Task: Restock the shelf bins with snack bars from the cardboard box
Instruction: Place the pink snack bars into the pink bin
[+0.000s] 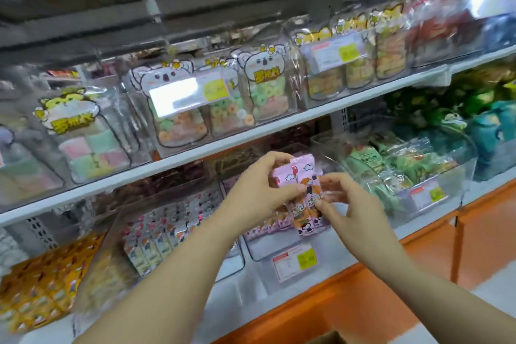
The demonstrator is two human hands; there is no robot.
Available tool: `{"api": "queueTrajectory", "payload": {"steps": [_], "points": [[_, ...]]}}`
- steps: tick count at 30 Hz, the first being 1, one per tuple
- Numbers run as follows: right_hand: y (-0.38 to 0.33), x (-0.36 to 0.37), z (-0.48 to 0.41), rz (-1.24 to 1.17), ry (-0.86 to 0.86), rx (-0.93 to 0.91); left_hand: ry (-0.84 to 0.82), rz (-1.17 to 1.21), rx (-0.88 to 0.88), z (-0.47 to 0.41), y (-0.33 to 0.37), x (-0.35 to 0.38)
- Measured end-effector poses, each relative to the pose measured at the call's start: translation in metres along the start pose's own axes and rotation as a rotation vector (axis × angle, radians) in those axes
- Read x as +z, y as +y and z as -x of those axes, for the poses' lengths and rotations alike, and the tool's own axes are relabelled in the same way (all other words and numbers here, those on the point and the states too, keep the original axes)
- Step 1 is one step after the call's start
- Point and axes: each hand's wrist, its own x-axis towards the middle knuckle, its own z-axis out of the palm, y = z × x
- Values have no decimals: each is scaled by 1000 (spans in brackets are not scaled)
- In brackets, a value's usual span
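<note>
Both hands are up at the lower shelf, with a small bunch of pink snack bars between them, just above and in front of the clear bin that already holds matching pink packets. The left hand has its fingers curled round the upper part of the bunch, thumb across the front. The right hand pinches the lower packets between thumb and fingers, as if squaring them up or peeling one off. The cardboard box just shows at the bottom edge, well below the hands. Now the risks: the wrappers look slick and the bunch is fanned, so if the left grip loosens while the right pulls, a bar could slide out and drop to the shelf lip or the floor. The bin opening is tight under the shelf above, and a tilted entry could catch the rim and tip the bars in crooked. There are look-alike neighbours too — the bin of mixed small packets sits just beside on the left and the green packets on the right — so a careless reach could land stock in the wrong bin. The price tag hangs on the front and could get knocked.
</note>
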Motion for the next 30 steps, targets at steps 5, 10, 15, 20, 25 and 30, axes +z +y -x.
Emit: {"api": "queueTrajectory", "payload": {"steps": [5,10,15,20,25,30], "points": [[32,-2,-34,279,-63,-105,5,-153,9,-39,-25,14],[78,-16,-60,434,114,-181,87,-240,-157,-74,-71,32],[104,-20,-58,358,67,-168,95,-336,-267,-103,-93,63],[112,-21,-55,313,6,-144,103,-561,-250,-122,-94,88],[113,-19,-55,285,-6,-146,139,-560,-250,-121,-95,93],[114,-20,-54,285,8,-154,155,-532,-170,-116,-99,92]]}}
